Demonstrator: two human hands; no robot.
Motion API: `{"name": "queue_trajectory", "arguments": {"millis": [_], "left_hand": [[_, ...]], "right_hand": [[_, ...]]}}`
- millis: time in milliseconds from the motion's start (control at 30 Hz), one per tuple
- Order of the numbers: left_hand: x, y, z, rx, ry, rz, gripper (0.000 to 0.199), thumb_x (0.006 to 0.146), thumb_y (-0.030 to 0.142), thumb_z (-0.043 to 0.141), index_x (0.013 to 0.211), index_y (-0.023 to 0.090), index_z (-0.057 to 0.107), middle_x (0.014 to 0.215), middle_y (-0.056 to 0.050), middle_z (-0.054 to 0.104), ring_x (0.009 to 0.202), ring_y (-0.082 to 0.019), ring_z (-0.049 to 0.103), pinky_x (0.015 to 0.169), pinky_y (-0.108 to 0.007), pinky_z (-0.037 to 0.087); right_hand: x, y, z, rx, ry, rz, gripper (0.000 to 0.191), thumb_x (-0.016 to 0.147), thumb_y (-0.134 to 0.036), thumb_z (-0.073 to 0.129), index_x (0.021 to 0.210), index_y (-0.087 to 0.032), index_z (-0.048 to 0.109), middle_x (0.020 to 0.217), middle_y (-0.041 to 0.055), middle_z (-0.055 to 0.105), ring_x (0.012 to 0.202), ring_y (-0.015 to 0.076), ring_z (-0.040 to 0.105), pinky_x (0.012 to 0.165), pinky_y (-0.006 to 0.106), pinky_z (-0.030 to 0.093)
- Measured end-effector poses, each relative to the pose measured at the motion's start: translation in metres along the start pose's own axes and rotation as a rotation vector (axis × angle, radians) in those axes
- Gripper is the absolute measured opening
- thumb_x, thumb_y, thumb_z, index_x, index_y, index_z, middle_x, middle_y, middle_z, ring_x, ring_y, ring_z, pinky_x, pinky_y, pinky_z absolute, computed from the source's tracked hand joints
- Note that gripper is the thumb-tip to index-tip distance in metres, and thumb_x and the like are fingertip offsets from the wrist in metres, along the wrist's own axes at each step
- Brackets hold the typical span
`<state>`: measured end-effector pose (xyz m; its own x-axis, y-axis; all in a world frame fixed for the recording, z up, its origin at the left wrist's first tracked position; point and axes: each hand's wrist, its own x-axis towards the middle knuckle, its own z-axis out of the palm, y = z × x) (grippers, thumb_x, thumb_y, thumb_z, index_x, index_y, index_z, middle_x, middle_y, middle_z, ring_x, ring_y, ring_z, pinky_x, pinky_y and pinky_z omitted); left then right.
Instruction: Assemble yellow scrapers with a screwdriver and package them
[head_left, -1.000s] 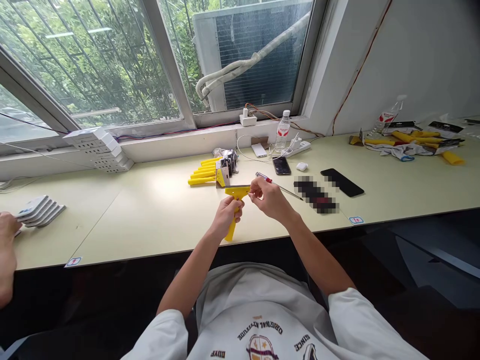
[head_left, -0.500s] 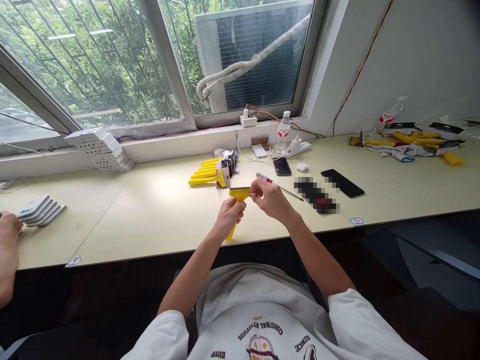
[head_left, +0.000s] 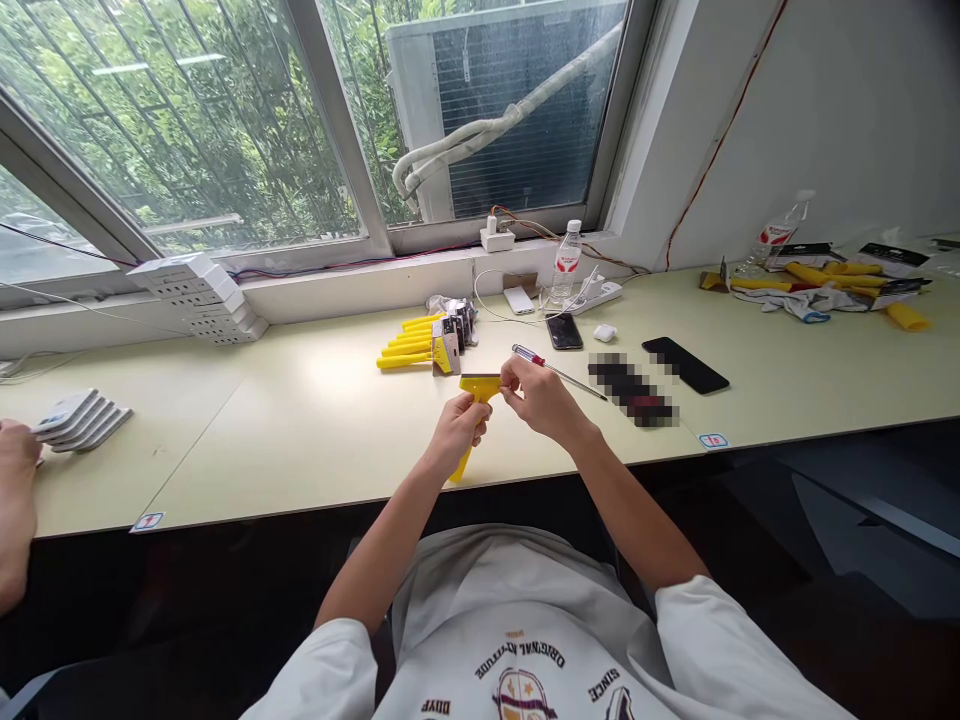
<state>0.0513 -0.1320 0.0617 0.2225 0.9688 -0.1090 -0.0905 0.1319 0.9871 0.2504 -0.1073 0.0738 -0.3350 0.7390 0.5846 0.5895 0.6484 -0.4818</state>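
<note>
My left hand (head_left: 456, 432) is wrapped round the handle of a yellow scraper (head_left: 478, 387), whose wide head with a dark edge points away from me. At the right corner of that head, my right hand (head_left: 531, 392) has its fingers pinched together; whatever is between the fingertips is too small to make out. A screwdriver (head_left: 559, 373) with a clear and red handle lies just beyond my right hand. Several more yellow scrapers (head_left: 409, 350) lie side by side behind the held one, some with packaging at their heads.
On the table (head_left: 300, 430) are a phone (head_left: 564, 331), a white case (head_left: 604, 332), a black flat object (head_left: 686, 366) and a bottle (head_left: 566, 265). White boxes (head_left: 202, 300) stand at the left; another person's hand (head_left: 16, 450) is by stacked packs (head_left: 82, 422). Yellow tools (head_left: 832, 278) lie far right.
</note>
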Motion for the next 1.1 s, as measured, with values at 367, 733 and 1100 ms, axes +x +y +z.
{"name": "queue_trajectory", "arguments": {"millis": [367, 733, 1100], "left_hand": [[0.0002, -0.0016, 0.0006, 0.027, 0.027, -0.002, 0.021, 0.076, 0.031, 0.075, 0.083, 0.02, 0.059, 0.082, 0.001, 0.057, 0.059, -0.008, 0.046, 0.052, -0.023, 0.036], [0.0, -0.0014, 0.0009, 0.045, 0.039, -0.005, 0.02, 0.076, 0.032, 0.075, 0.083, 0.02, 0.06, 0.081, 0.001, 0.056, 0.06, -0.009, 0.047, 0.052, -0.023, 0.036], [0.0, -0.0026, 0.0016, 0.061, 0.048, 0.01, 0.019, 0.076, 0.032, 0.074, 0.082, 0.02, 0.061, 0.081, 0.001, 0.056, 0.061, -0.01, 0.049, 0.052, -0.024, 0.037]], "right_hand": [[0.0005, 0.0019, 0.0026, -0.097, -0.008, -0.063, 0.026, 0.092, -0.005, 0.061, 0.101, -0.027, 0.05, 0.089, 0.0025, 0.068, 0.08, 0.0226, 0.066, 0.07, 0.034, 0.046], [-0.0001, 0.0021, 0.0019, -0.038, -0.013, -0.037, 0.026, 0.094, -0.006, 0.062, 0.1, -0.027, 0.049, 0.092, 0.0025, 0.069, 0.083, 0.0231, 0.071, 0.073, 0.034, 0.05], [0.0001, 0.0, 0.0012, 0.002, -0.03, 0.042, 0.021, 0.097, -0.01, 0.061, 0.1, -0.027, 0.05, 0.093, 0.0039, 0.07, 0.081, 0.0246, 0.07, 0.072, 0.035, 0.049]]}}
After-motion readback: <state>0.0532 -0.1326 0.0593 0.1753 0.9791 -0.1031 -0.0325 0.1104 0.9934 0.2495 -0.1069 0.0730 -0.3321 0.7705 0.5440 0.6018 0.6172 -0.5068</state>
